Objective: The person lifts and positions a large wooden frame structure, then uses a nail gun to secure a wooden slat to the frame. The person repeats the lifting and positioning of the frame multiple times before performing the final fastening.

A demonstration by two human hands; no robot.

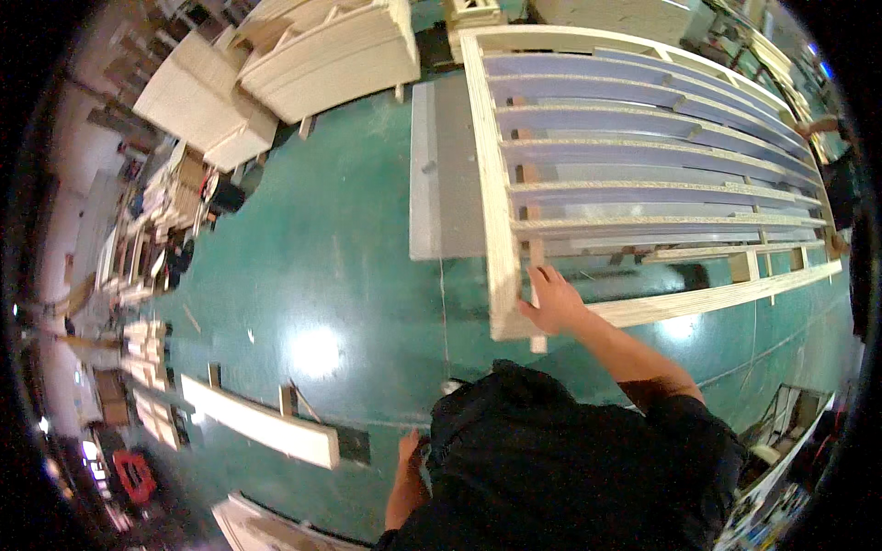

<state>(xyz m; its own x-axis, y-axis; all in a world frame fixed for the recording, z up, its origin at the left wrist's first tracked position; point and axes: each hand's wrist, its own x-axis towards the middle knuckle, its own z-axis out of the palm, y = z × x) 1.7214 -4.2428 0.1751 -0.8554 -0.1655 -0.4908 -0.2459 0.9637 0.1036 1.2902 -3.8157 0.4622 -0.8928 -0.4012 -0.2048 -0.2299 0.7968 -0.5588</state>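
Note:
My right hand [555,301] reaches over the near left corner of a large wooden frame [492,184]. Its fingers are spread and the thumb is apart, close to the frame's left rail; whether it touches the wood is hard to tell. Several parallel slats [643,188] run across inside the frame. Just under my right hand, a wood strip [539,343] sticks out past the frame's near edge. My left hand [410,448] hangs low beside my dark shirt, away from the frame, with its fingers mostly hidden.
Another person's hand [820,126] is at the frame's right end. Grey sheets [428,174] lie under the frame on the green floor. A pale beam [262,421] rests on blocks at lower left. Stacked boards [335,64] stand at the back left. A cart [781,432] is at lower right.

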